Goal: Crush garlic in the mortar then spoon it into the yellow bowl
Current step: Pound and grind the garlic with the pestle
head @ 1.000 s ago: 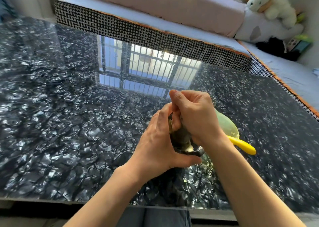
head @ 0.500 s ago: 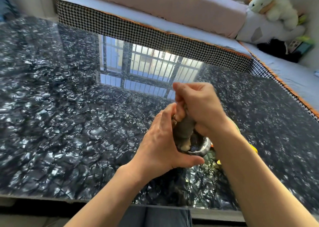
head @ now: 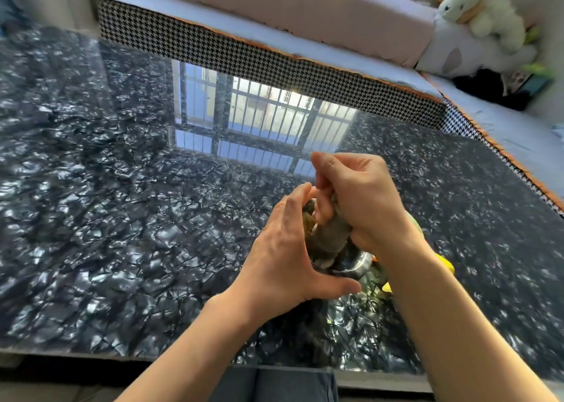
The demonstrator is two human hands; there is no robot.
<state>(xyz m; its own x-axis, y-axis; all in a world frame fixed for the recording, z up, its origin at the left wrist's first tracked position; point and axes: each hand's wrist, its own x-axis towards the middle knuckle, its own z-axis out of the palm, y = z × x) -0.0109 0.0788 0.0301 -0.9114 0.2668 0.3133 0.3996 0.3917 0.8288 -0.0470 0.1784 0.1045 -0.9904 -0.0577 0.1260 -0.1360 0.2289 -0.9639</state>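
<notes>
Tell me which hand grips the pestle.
The right hand, fist wrapped round the grey pestle, fingers curled over its top. The left hand instead cups the side of the mortar, thumb stretched along the near rim.

Glossy black marbled desk (head: 106,206), crackle-patterned, mirroring a barred window (head: 256,120) and blue sky just beyond the hand. Past the far desk edge, low sofa (head: 305,44) with pale cushion top, black-and-white houndstooth skirt, orange piping; wraps round to the right of the hand. Pinkish back cushion (head: 290,1) along the wall. White plush toy (head: 479,10) in far right corner. Bright daylight, sharp glare.
</notes>
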